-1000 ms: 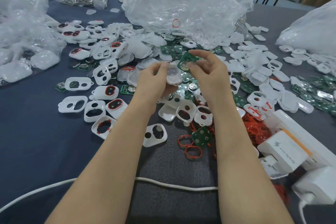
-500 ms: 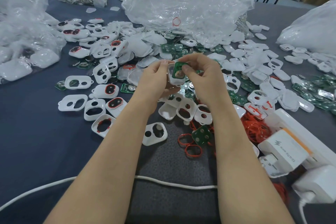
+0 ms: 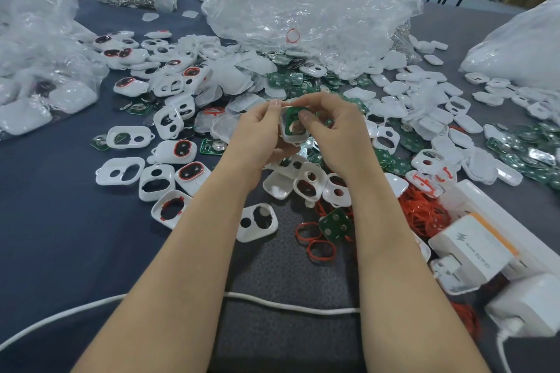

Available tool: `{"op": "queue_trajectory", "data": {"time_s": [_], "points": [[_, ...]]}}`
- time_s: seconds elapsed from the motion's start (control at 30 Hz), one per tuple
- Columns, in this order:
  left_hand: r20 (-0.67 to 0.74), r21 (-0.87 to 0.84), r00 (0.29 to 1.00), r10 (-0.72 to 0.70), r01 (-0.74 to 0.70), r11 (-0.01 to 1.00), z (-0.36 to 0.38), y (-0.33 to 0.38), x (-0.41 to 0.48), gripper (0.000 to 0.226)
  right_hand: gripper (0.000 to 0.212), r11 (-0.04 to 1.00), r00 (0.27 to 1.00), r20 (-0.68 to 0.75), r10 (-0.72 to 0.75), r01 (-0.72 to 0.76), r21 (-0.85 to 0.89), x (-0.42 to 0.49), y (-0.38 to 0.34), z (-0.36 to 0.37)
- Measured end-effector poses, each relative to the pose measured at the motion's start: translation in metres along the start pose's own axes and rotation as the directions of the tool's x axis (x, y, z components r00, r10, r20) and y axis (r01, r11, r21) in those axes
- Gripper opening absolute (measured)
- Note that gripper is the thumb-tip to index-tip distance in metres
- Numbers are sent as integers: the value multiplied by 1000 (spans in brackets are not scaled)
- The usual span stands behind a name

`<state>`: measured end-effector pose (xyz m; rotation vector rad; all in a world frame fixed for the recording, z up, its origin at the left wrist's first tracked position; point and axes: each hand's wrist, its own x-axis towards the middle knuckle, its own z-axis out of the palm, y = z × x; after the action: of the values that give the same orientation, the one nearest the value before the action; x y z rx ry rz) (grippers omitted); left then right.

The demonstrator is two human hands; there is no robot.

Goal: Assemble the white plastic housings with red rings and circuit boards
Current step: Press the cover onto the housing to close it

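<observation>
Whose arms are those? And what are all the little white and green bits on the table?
Those are a person's two bare arms; there is no machine here. The camera sits on the person's head and looks down, so you see what they see. This is the only view.

The left hand holds a small white plastic housing, which is a little shell. The right hand grips it too, and its thumb presses a green circuit board into the shell.

On the dark blue table cover lie many more white shells, green boards and thin red rings. Behind them are crinkly clear plastic bags. A white cable runs across close to the person, and a white charger block sits at the right.
</observation>
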<state>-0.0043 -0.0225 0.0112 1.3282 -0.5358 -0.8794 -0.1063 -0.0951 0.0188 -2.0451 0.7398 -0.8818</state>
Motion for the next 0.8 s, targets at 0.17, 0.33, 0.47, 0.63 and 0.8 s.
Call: {"op": "queue_trajectory", "data": {"time_s": [0.17,0.33,0.47,0.63,0.8], "points": [[6,-5,1000,9,-9,1000,0,0,-1,24,22,998,999,-22,27,-28,-54,1,1,4],[37,13,999,35,-36,999,-2,0,-2,16,24,999,999,-6,36,-36,-26,0,-1,5],[36,12,999,26,-27,1000,-2,0,-2,19,25,999,1000,4,26,-26,-26,0,0,5],[40,15,999,20,-20,1000,-2,0,-2,16,25,999,1000,3,24,-23,-25,0,2,6],[62,55,997,47,-51,997,-3,-1,-2,18,22,998,998,-37,41,-43,-54,1,3,7]]}}
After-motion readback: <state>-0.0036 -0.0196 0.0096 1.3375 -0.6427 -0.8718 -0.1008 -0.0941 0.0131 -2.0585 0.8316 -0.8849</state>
